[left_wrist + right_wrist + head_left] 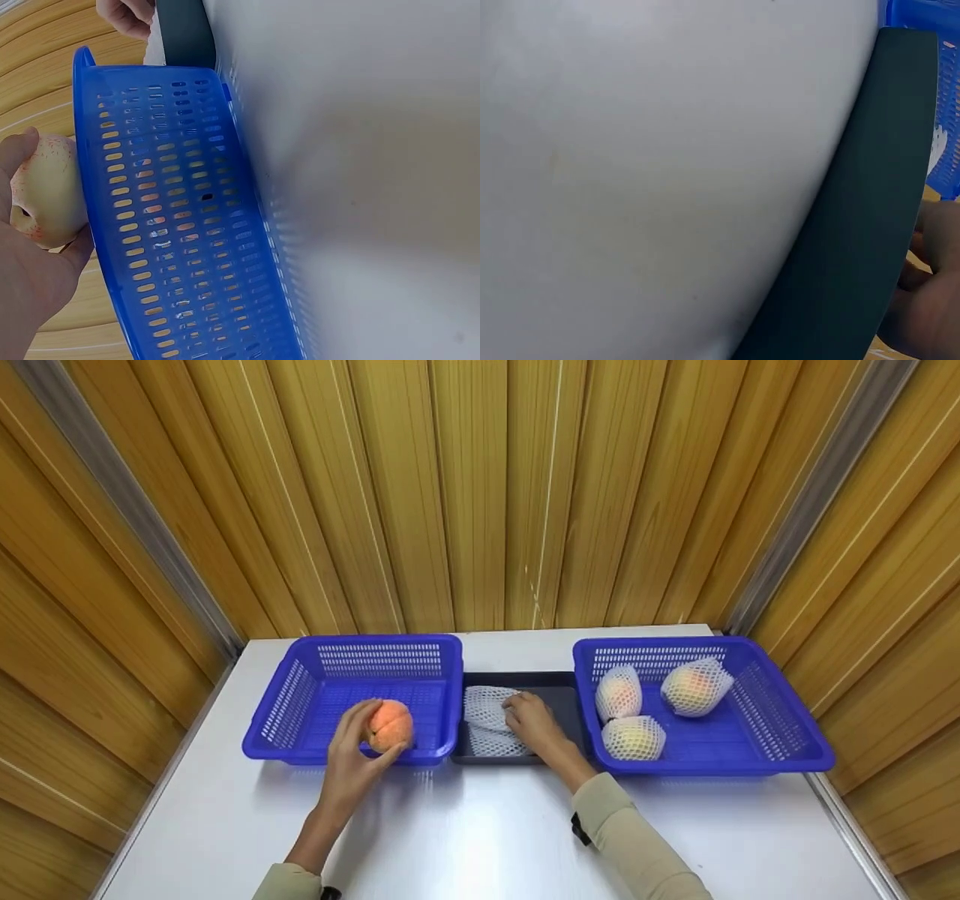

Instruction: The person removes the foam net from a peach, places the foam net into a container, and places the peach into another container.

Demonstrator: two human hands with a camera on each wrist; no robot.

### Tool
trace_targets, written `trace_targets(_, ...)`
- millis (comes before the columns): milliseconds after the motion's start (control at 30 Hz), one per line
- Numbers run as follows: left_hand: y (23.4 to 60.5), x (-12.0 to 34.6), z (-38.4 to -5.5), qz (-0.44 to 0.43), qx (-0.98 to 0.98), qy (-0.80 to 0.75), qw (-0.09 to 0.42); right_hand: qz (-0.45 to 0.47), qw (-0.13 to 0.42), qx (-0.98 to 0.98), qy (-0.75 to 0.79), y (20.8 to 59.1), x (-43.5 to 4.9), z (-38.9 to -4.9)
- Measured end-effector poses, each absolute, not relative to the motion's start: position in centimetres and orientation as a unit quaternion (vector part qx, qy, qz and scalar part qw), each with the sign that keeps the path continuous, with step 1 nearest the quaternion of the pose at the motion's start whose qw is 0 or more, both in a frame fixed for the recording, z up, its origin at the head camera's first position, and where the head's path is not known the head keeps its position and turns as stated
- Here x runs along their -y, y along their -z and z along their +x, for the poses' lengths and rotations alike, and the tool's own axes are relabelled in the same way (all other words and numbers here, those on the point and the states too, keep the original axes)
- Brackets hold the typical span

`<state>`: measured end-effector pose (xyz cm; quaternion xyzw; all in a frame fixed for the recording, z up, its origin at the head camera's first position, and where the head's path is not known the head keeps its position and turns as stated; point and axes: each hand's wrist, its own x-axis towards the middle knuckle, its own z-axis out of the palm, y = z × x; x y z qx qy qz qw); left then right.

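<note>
Peach held between the thumb and fingers of a person's left hand, on that hand's right side and just above the near rim of a blue basket on a white tabletop, while the right hand is over a black tray, fingertips at the edge of white foam nets, whether pinching them cannot be told; three net-wrapped fruits lie in a second blue basket

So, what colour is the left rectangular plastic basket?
The basket is blue, clearest in the left wrist view.
</note>
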<state>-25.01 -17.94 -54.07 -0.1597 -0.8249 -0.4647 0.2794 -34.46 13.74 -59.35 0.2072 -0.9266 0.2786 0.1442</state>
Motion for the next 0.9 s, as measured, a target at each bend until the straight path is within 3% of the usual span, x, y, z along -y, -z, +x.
trace_targets(133, 53.7, 18.5, -25.0, -0.164, 0.828, 0.456, 0.283, 0.216, 0.096, 0.934, -0.268, 59.3, -13.7, -34.2)
trace_targets(267, 53.4, 19.0, -25.4, -0.165, 0.831, 0.451, 0.281, 0.226, 0.084, 0.937, -0.252, 59.3, -13.7, -34.2)
trace_targets(767, 53.8, 20.3, -27.6, -0.147, 0.854, 0.422, 0.267, 0.248, 0.102, 0.934, -0.236, 59.2, -13.2, -34.1)
trace_targets(900, 53.8, 20.9, -28.0, -0.144, 0.863, 0.41, 0.258, 0.258, 0.128, 0.931, -0.226, 58.7, -13.6, -33.8)
